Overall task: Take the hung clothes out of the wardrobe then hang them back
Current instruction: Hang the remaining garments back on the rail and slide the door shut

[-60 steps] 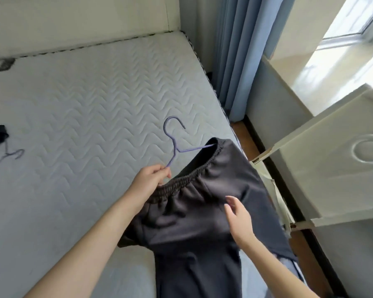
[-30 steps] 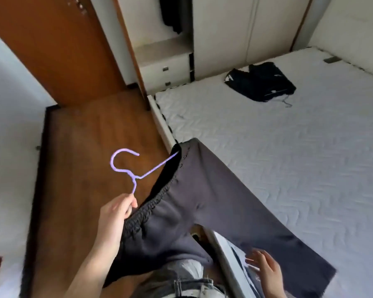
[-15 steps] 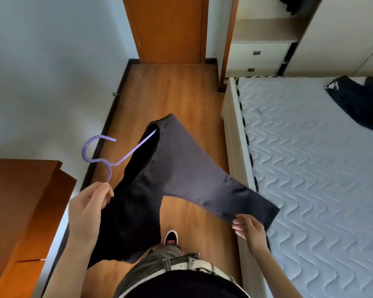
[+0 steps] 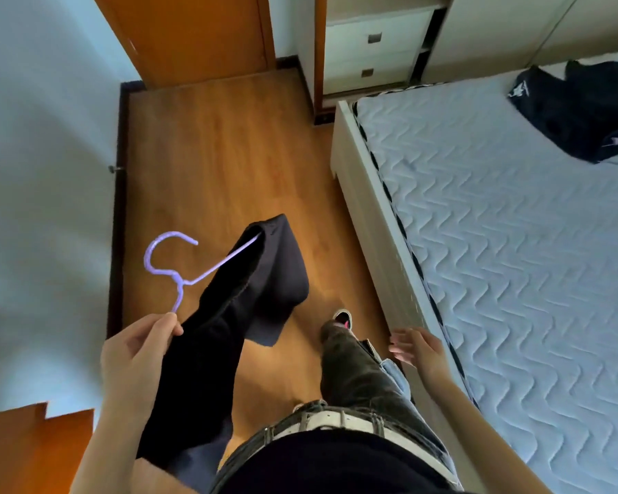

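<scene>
**Trousers [image 4: 264, 279] on hanger: carry to wardrobe**

Draped over a purple hanger [image 4: 181, 282] at 8 o'clock, above the floor [image 4: 211, 155]. Pinched by the left hand [image 4: 140, 351] at the wire just below the hook [image 4: 150, 256]; right hand [image 4: 416, 347] spread and holding nothing, near the bed [image 4: 514, 244] at 3 o'clock. Likely next: walk to wardrobe [image 4: 371, 37] at 12 o'clock. Keep hook facing forward, steady loose cloth with the free hand, seat hook fully before letting go.
</scene>
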{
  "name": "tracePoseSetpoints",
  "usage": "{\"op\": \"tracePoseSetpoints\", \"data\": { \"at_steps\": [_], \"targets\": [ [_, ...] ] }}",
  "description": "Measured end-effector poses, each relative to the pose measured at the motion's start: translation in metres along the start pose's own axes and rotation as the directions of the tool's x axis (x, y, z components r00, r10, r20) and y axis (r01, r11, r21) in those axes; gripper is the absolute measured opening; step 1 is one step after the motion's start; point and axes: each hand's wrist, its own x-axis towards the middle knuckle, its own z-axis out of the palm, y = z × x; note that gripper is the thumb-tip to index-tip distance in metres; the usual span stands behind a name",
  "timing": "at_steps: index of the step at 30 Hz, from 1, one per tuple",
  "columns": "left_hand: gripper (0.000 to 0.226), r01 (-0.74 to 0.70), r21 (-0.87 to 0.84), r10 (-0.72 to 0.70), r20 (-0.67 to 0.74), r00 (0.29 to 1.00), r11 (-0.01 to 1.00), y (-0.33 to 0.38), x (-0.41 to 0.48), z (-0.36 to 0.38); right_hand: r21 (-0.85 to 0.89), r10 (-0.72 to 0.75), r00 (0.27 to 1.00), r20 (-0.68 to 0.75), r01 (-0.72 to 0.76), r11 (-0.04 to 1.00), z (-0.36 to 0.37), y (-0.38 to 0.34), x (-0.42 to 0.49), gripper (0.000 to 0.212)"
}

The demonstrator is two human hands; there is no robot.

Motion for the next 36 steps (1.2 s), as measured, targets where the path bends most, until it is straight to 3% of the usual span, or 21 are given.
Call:
{"op": "tracePoseSetpoints", "data": {
  "at_steps": [9, 14, 20, 26, 29, 36],
  "targets": [
    [0.028, 0.076, -0.014, -0.077, -0.108, 0.991, 0.997, 0.086, 0.179, 0.07, -0.023, -0.069, 0.986, 0.15, 0.073, 0.997, 0.091, -0.178, 0.169, 0.029],
    [0.036, 0.084, 0.011, -0.08, -0.192, 0.978, 0.996, 0.144, 0.265, 0.087, -0.013, -0.217, 0.929, 0.3, 0.232, 0.973, 0.159, -0.312, 0.244, 0.031],
    [0.032, 0.111, -0.089, -0.129, -0.223, 0.966, 0.99, 0.183, 0.387, 0.116, 0.039, -0.301, 0.887, 0.351, 0.307, 0.951, 0.24, -0.423, 0.328, 0.033],
    [0.03, 0.025, -0.051, -0.03, -0.1, 0.995, 0.998, 0.232, 0.546, 0.149, 0.066, -0.272, 0.933, 0.236, 0.264, 0.962, 0.301, -0.492, 0.412, 0.035],
    [0.03, -0.048, 0.011, 0.047, 0.032, 0.998, 0.999, 0.273, 0.614, 0.168, 0.128, -0.235, 0.96, 0.153, 0.217, 0.968, 0.316, -0.522, 0.44, 0.035],
    [0.022, -0.213, 0.106, 0.173, 0.301, 0.938, 0.971, 0.353, 0.752, 0.241, 0.249, -0.15, 0.986, -0.069, 0.162, 0.955, 0.318, -0.582, 0.497, 0.029]
  ]
}}
